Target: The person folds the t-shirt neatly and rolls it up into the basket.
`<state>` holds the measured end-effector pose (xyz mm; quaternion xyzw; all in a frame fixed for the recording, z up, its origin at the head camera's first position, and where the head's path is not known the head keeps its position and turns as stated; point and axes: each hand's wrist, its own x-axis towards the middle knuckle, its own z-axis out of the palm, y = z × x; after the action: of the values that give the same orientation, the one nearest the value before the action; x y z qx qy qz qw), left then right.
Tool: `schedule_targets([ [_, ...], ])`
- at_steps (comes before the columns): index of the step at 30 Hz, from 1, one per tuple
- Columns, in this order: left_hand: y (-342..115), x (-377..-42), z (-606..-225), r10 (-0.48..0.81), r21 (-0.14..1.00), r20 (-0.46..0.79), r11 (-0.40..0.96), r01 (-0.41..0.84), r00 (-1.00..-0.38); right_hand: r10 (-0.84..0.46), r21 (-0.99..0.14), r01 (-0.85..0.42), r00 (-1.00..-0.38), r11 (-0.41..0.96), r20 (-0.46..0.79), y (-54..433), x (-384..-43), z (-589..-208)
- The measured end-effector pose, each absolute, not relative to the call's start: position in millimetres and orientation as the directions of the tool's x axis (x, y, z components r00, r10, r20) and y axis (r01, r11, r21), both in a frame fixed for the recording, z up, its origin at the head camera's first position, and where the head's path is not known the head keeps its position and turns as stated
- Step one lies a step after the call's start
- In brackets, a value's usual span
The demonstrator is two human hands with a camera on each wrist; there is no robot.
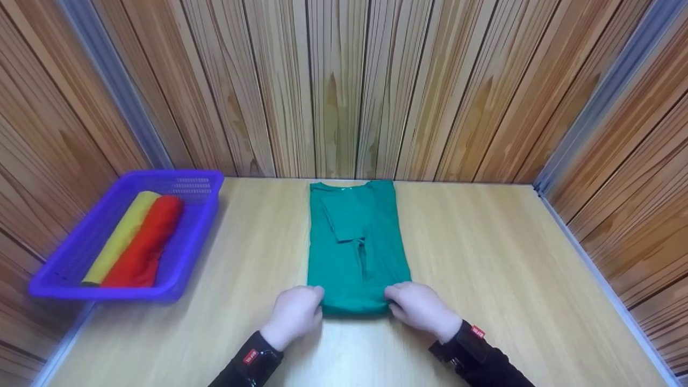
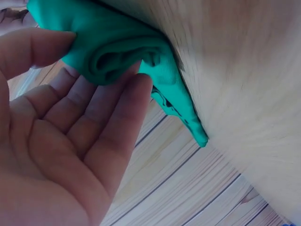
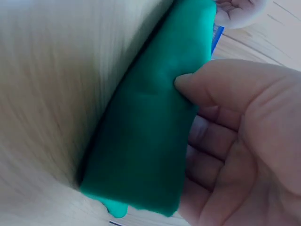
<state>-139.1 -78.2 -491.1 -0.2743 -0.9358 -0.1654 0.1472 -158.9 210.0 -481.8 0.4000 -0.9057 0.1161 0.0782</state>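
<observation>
A green T-shirt (image 1: 344, 258) lies lengthwise on the table, its sides folded inward and one sleeve on top. The near end is rolled up; the left wrist view shows the spiral of the roll (image 2: 110, 61). My left hand (image 1: 297, 312) grips the left end of this roll, thumb on the near side and fingers over the top. At the right end my right hand (image 1: 422, 307) holds it the same way, the thumb (image 3: 188, 87) pressing into the cloth. The collar end of the shirt lies flat near the back wall.
A purple plastic basket (image 1: 174, 293) stands at the left of the wooden table (image 1: 484, 258). Inside it lie a rolled yellow cloth (image 1: 121, 236) and a rolled red cloth (image 1: 142, 244), side by side. Wood-plank walls (image 1: 344, 91) enclose the back and both sides.
</observation>
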Motion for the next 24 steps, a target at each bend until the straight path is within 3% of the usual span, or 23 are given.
schedule_targets([
  [10,-81.7,-157.4,-493.7,0.395,0.414,0.256,0.78,0.469,-0.882,-0.668,-0.261,-0.695,-0.718,0.67,0.196,212.7,-179.0,-483.3],
  [18,-79.8,-171.6,-489.8,0.363,0.457,0.176,0.794,0.402,-0.915,-0.609,-0.223,-0.634,-0.773,0.74,0.177,207.5,-188.2,-486.7],
  [24,-75.9,-176.4,-490.3,0.347,0.411,0.181,0.823,0.391,-0.92,-0.566,-0.168,-0.595,-0.801,0.786,0.194,205.3,-192.7,-493.5],
])
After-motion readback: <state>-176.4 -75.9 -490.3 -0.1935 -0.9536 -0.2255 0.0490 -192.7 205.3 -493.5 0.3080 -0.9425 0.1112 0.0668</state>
